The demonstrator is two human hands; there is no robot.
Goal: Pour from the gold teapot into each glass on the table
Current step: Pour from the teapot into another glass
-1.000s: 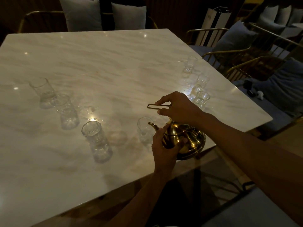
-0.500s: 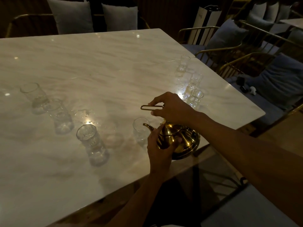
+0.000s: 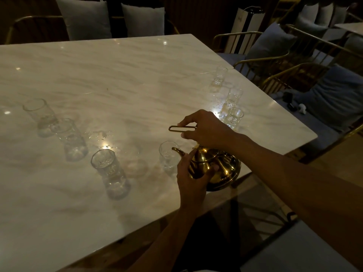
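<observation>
The gold teapot stands near the front edge of the marble table. My right hand grips its wire handle from above. My left hand rests on the pot's lid and body. The spout points left, right beside the rim of a clear glass. Three more glasses stand to the left: a near one, a middle one and a far one. Three small glasses line the right side: one just beyond my right hand, one behind it and the farthest.
Gold-framed chairs with grey cushions stand along the right edge and pillows at the far side. The table's front edge runs diagonally just below the teapot. A dark seat and floor lie beneath my arms.
The view has shifted slightly. Both hands and the teapot hold almost the same pose by the nearest glass.
</observation>
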